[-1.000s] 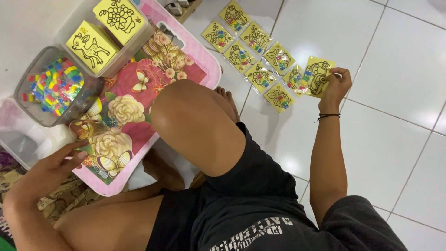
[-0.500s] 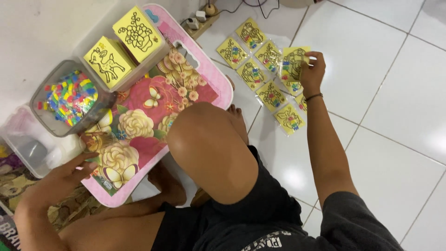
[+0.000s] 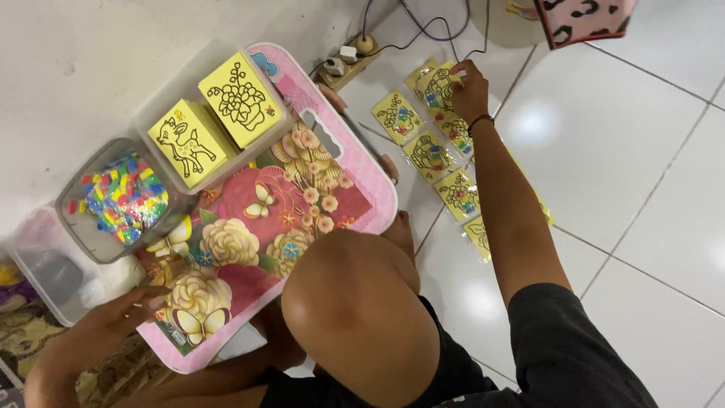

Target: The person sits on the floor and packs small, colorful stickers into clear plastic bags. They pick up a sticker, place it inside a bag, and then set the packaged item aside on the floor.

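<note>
head view: the person sits on a white tiled floor (image 3: 649,174) with one bare knee (image 3: 355,302) raised in the middle. the right hand (image 3: 470,89) reaches far out over the tiles, its fingers pinched on a yellow picture card in a clear sleeve (image 3: 440,89), which it holds slightly lifted at the top end of a row of similar yellow cards (image 3: 430,151) lying on the floor. a dark band circles the right wrist (image 3: 480,121). just beyond the held card a beige power strip with plugs and dark cables (image 3: 349,62) lies on the tiles.

the left hand (image 3: 124,313) rests with fingers loosely spread on the near left corner of a pink lap tray printed with flowers and butterflies (image 3: 279,219); it grips nothing that can be seen. at the tray's far left edge stands a clear plastic box holding two yellow stacks with line drawings of a deer and a flower pot (image 3: 211,125). beside it, off the tray's left edge, sits a clear tub of small multicoloured pieces (image 3: 117,200), and nearer still an empty-looking clear container (image 3: 45,264). at the top right corner a pink, black-spotted object (image 3: 585,19) pokes in.
</note>
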